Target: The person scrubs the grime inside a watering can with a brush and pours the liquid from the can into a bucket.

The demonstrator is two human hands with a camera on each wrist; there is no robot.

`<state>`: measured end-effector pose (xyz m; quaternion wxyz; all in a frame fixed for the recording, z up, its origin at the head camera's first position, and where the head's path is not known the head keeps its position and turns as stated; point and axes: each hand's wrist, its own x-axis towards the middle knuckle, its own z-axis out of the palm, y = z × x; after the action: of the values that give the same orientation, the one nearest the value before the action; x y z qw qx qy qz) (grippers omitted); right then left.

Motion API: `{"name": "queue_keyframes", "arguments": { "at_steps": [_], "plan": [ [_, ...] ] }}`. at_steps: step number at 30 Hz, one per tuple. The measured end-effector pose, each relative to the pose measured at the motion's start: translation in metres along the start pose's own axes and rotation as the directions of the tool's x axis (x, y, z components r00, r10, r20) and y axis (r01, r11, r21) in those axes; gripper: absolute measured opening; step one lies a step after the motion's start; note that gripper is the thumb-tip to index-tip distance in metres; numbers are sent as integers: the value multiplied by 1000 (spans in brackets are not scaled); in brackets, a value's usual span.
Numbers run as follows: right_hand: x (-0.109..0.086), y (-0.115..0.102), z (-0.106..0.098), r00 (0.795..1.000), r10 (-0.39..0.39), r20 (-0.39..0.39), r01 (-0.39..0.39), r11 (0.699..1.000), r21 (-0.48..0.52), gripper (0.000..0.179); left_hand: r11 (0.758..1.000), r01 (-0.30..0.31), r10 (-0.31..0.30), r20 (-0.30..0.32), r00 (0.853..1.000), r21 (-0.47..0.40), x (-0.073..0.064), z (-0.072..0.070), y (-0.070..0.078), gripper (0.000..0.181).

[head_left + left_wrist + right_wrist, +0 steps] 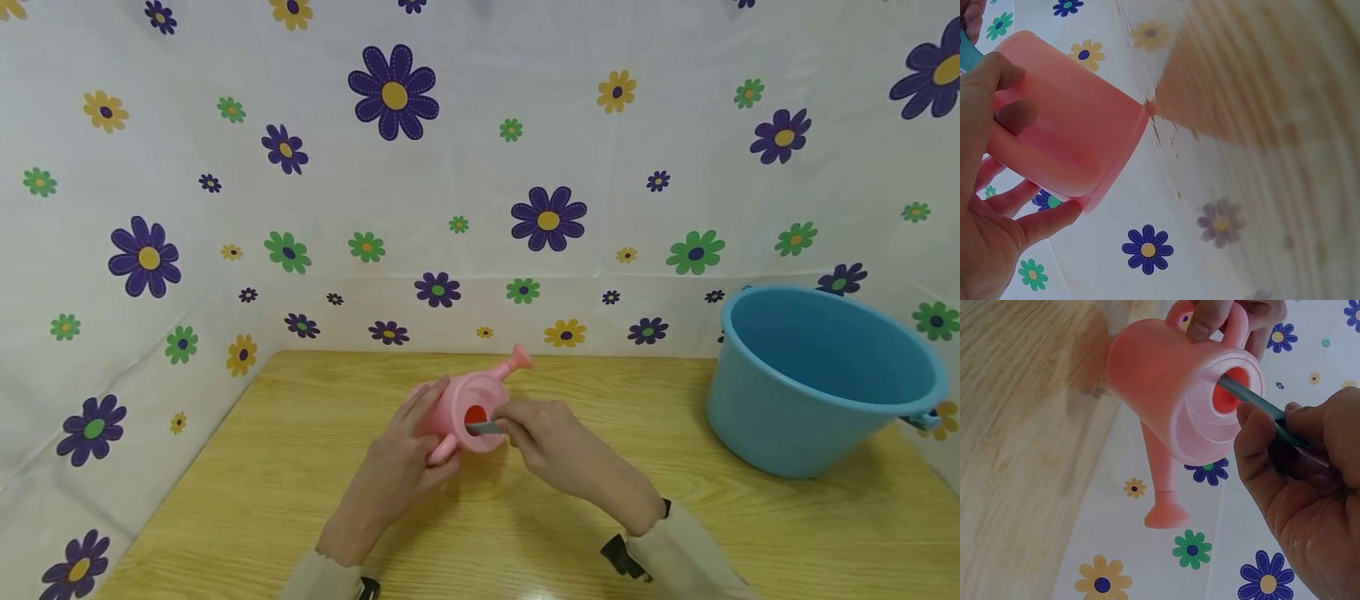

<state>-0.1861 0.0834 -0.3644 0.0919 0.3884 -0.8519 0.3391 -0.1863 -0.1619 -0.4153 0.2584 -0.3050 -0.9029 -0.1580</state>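
A pink toy watering can [450, 412] leans on the tabletop, its bottom edge against the wood in the left wrist view [1079, 119]. Its round opening faces my head, and its spout with a flared rose [1167, 511] points away. My left hand [397, 458] grips the can around its handle and side. With thumb and fingers, my right hand [551, 437] pinches a thin teal-grey stick-like handle [1254, 400]. That handle reaches through the opening, where the inside looks red-orange; its far end is hidden in the can.
A large blue bucket [795, 417] stands on the right of the wooden table [247, 508]. White sheeting [465, 167] printed with purple, green and yellow flowers rises behind the table and along both sides.
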Motion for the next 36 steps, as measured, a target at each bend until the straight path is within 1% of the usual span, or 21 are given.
{"name": "queue_keyframes", "arguments": {
  "at_steps": [7,12,18,24,29,36],
  "plan": [
    [0,5,9,998,-30,-54,31,1000,6,8,1000,-21,21,-18,1000,6,1,0,1,33],
    [3,7,15,995,-22,-95,23,1000,17,5,1000,-20,20,-26,999,-2,1,0,1,34],
    [6,6,21,993,34,-111,-27,998,60,6,1000,-27,27,-19,999,4,1,1,0,35],
    [7,2,22,991,102,-84,-92,989,117,4,1000,-16,16,-21,1000,-6,0,0,1,34],
    [5,-1,18,984,167,-58,-156,974,166,4,1000,-18,18,-22,1000,-7,0,1,1,33],
    [1,-2,9,972,234,-34,-220,946,237,7,1000,-4,4,-17,1000,-2,0,0,1,32]
  ]
}}
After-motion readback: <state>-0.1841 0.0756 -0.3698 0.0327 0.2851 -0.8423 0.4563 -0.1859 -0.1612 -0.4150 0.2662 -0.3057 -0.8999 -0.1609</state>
